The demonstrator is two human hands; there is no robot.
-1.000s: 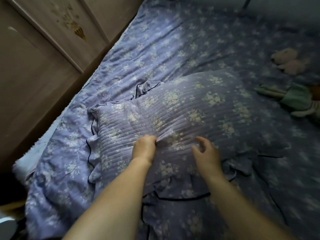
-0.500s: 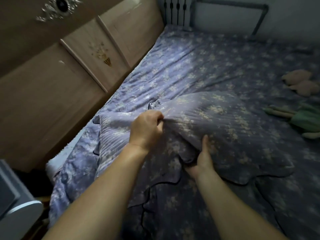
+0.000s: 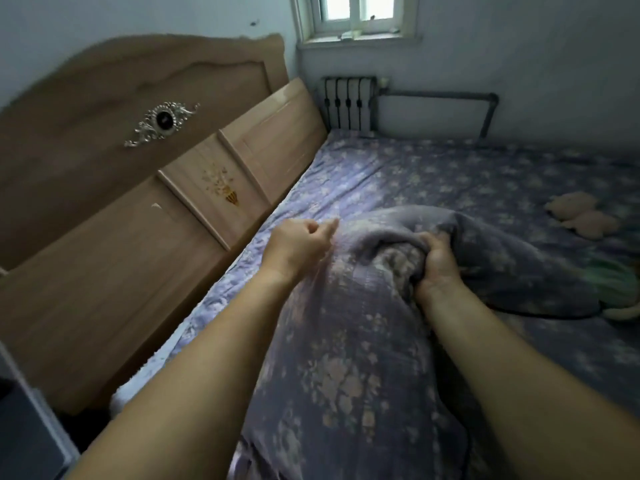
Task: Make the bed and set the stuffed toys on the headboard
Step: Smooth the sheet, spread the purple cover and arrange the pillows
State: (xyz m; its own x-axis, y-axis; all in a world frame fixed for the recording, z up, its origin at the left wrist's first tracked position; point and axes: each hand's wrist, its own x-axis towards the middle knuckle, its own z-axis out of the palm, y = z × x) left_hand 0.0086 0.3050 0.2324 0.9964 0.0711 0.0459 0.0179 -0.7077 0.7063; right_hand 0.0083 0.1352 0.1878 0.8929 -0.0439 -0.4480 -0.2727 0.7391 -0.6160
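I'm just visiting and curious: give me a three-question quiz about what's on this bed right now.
1. True or false: the beige stuffed toy already sits on the headboard.
2. Which hand grips a bunched fold of the pillow? A. left hand B. right hand
3. Fill in: the radiator stands under the ____.

Key: 1 false, it lies on the sheet. 2 B. 3 window.
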